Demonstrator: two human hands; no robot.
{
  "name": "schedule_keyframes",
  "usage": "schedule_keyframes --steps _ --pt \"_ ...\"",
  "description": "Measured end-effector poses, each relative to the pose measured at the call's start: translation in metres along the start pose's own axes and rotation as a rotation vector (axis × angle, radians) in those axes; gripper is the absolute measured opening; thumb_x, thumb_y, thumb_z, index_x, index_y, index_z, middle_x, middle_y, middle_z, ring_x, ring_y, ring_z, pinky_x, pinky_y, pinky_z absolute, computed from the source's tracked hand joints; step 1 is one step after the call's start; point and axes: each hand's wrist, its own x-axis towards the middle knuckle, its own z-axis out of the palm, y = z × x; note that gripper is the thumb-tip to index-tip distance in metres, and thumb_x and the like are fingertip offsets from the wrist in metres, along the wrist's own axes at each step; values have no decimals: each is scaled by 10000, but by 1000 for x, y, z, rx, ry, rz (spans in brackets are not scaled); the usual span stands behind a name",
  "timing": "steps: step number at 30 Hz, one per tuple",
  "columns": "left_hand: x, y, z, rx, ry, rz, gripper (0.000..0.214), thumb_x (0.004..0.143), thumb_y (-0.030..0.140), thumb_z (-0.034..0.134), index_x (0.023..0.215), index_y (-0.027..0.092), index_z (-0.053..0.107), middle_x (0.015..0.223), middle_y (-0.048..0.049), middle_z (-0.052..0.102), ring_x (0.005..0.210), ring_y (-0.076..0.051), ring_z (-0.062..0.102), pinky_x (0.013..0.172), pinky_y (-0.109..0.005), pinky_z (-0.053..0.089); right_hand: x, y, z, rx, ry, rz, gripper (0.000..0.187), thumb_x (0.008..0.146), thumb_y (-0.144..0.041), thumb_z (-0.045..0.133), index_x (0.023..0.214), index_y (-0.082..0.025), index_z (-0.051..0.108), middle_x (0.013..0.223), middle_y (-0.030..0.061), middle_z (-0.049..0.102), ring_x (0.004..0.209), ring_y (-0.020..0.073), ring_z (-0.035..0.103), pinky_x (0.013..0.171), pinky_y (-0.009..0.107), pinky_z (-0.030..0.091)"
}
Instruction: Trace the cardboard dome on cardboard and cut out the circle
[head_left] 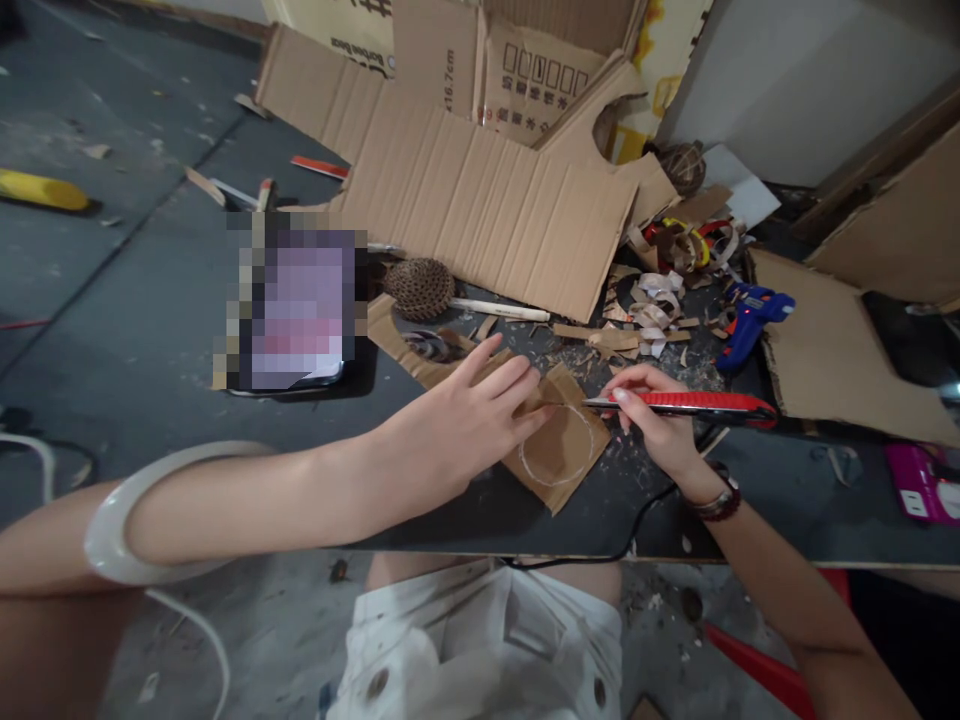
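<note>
A small brown cardboard piece [556,455] with a white circle drawn on it lies near the table's front edge. My left hand [457,425] rests over its left side, fingers spread and holding nothing. On the right, my right hand [660,425] is closed around a red and black utility knife [709,404]. Its blade points left and reaches the upper part of the drawn circle; whether it has gone into the cardboard I cannot tell. Part of the piece's upper left is hidden beneath my left fingers.
A large corrugated cardboard sheet [480,180] lies behind. Paper scraps [656,305], a blue glue gun [754,315] and a coiled-cardboard ball [420,288] on a white stick are nearby. A phone [300,320] stands left. A black cable [637,515] runs by the front edge; a pink power strip [926,485] sits right.
</note>
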Motion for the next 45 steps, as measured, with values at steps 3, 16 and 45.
schedule_keyframes --steps 3,16,45 --pt "0 -2 -1 29 41 9 620 748 221 624 1355 232 500 1311 -118 532 1280 -317 431 1161 -587 230 -1 1 -1 2 -5 -11 170 827 -382 655 792 -216 648 631 -35 629 434 72 493 407 207 377" --pt "27 -27 20 17 165 45 529 828 68 535 1339 206 513 1482 -130 432 1392 -332 354 1155 -603 250 4 10 -1 -17 217 -17 202 838 -423 643 797 -227 621 513 -64 549 508 116 575 547 245 477" --pt "25 -7 32 -222 -87 70 674 788 41 533 1435 185 416 1549 -125 357 1425 -277 350 1115 -439 362 10 15 -1 -240 146 27 228 842 -432 628 770 -216 627 550 -52 559 540 117 575 561 247 459"
